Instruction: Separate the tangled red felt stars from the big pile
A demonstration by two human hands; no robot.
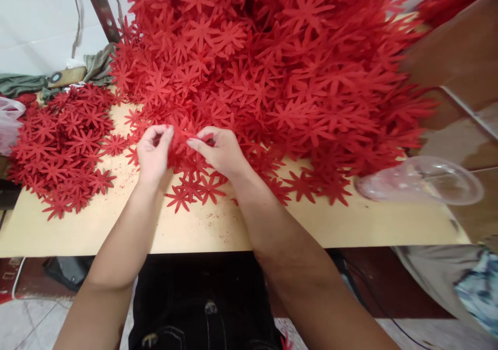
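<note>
My left hand (154, 150) pinches the left side of a red flower-shaped piece (179, 140) between thumb and forefinger. On its right side my right hand (220, 149) pinches the same piece, with the thumb and forefinger closed. The piece is blurred and hard to tell from the red behind it. Behind both hands rises a large heap of red flower-shaped pieces (272, 75). A smaller pile of similar pieces (58, 148) lies to the left. Several loose ones (210, 188) rest on the table just below my hands.
The pale tabletop (361, 225) has its front edge close to my body. A clear plastic cup (424, 180) lies on its side at the right. Cardboard boxes (459, 65) stand beyond it. Green cloth (99, 65) and a plastic bag (8, 124) are at the left.
</note>
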